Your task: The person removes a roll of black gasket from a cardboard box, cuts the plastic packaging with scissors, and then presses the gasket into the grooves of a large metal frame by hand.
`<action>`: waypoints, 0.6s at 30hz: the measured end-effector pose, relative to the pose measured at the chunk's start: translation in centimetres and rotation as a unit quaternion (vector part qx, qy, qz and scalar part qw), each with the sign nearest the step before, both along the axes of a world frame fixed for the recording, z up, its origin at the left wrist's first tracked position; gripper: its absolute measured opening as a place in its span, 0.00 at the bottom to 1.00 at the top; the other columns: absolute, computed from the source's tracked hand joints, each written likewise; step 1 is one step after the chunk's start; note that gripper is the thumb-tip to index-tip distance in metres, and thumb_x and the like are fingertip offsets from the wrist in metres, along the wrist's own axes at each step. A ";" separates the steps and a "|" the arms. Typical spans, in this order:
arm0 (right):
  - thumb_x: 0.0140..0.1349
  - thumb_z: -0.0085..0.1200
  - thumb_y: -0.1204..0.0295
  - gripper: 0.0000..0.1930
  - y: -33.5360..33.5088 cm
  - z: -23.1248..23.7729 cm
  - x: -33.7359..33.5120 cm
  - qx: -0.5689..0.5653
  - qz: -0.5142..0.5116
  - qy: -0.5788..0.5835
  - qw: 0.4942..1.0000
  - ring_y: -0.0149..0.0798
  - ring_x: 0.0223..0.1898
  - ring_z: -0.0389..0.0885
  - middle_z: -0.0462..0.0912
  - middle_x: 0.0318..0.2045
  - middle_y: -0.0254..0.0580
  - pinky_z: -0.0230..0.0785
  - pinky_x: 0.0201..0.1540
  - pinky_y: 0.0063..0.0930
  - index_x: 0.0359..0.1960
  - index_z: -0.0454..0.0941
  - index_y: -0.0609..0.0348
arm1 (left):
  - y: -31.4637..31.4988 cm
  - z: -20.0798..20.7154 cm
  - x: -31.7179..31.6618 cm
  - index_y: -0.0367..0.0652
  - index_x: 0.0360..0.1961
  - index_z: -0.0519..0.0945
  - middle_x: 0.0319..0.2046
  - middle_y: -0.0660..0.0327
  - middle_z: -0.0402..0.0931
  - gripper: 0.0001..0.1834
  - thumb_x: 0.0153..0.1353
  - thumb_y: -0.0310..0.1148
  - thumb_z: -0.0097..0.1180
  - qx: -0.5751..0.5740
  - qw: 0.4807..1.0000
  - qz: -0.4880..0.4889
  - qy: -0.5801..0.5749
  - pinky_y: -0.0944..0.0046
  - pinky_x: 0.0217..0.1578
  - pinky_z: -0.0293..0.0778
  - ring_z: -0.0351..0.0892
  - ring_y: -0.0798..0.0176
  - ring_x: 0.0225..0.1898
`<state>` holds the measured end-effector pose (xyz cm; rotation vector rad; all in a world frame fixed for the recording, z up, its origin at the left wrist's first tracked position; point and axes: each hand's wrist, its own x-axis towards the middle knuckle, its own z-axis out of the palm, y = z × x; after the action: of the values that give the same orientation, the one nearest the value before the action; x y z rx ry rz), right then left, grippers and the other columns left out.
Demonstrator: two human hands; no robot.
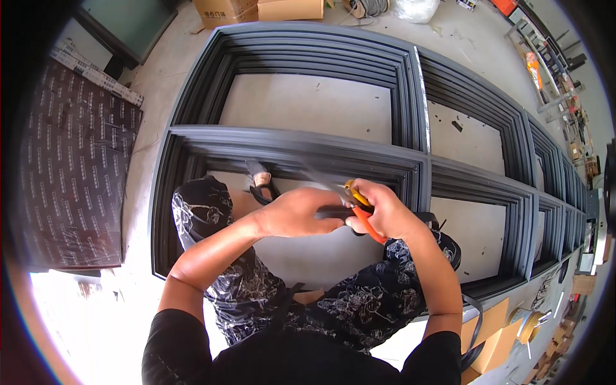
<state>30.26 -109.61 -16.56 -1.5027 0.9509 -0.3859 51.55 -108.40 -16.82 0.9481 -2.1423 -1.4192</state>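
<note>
My right hand point(385, 212) is closed round a pair of pliers point(367, 224) with orange and yellow handles. The pliers' head points up and left, toward my left hand point(296, 212). Between the two hands shows a short length of dark strip point(330, 211), which the fingers of my left hand pinch. A thin pale blur point(321, 178) rises from beside the pliers; what it is cannot be made out. Both hands are above my lap, over a dark grey window frame point(301, 138) with several nested profiles and open bays.
More frame bays stretch away to the right. A black strip point(478, 324) loops near my right elbow, beside an open cardboard box point(497, 343). At the left lies a dark printed panel point(83, 167). Cardboard boxes point(289, 9) and a coil of cable point(367, 6) stand at the back.
</note>
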 end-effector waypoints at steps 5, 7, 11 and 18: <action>0.49 0.60 0.80 0.13 1.8 -1.6 0.6 -0.050 0.017 -0.009 0.999 0.27 0.29 0.71 0.75 0.27 0.34 0.67 0.36 0.23 0.35 0.71 0.61 | 2.7 -3.3 -0.4 0.37 0.38 0.78 0.25 0.56 0.76 0.15 0.51 0.35 0.52 0.149 0.987 0.046 0.037 0.66 0.30 0.68 0.74 0.65 0.27; 0.49 0.60 0.80 0.12 2.3 -2.8 1.1 -0.072 0.030 0.001 0.997 0.31 0.29 0.73 0.76 0.27 0.38 0.67 0.37 0.24 0.35 0.71 0.62 | 3.7 -4.1 -0.1 0.38 0.34 0.78 0.21 0.62 0.75 0.12 0.52 0.35 0.52 0.284 0.950 0.096 0.086 0.69 0.27 0.66 0.72 0.70 0.24; 0.43 0.61 0.82 0.14 3.0 -3.8 1.6 -0.438 -0.135 0.012 0.889 0.35 0.28 0.74 0.75 0.31 0.42 0.67 0.33 0.23 0.33 0.73 0.63 | 5.1 -5.8 1.4 0.36 0.28 0.77 0.20 0.65 0.73 0.10 0.53 0.33 0.56 0.331 0.920 0.184 0.104 0.71 0.25 0.65 0.69 0.73 0.22; 0.61 0.51 0.60 0.15 15.9 -8.2 -0.5 0.234 -0.264 -0.205 0.913 0.25 0.25 0.65 0.69 0.26 0.32 0.61 0.29 0.17 0.32 0.68 0.61 | 4.7 -7.0 4.7 0.34 0.31 0.76 0.22 0.64 0.75 0.08 0.54 0.28 0.59 0.365 0.884 0.256 0.144 0.75 0.26 0.67 0.71 0.74 0.24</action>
<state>29.77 -93.72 -24.72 -0.6732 1.0081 -0.7686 56.30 -103.71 -23.83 1.3211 -1.0027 -1.9328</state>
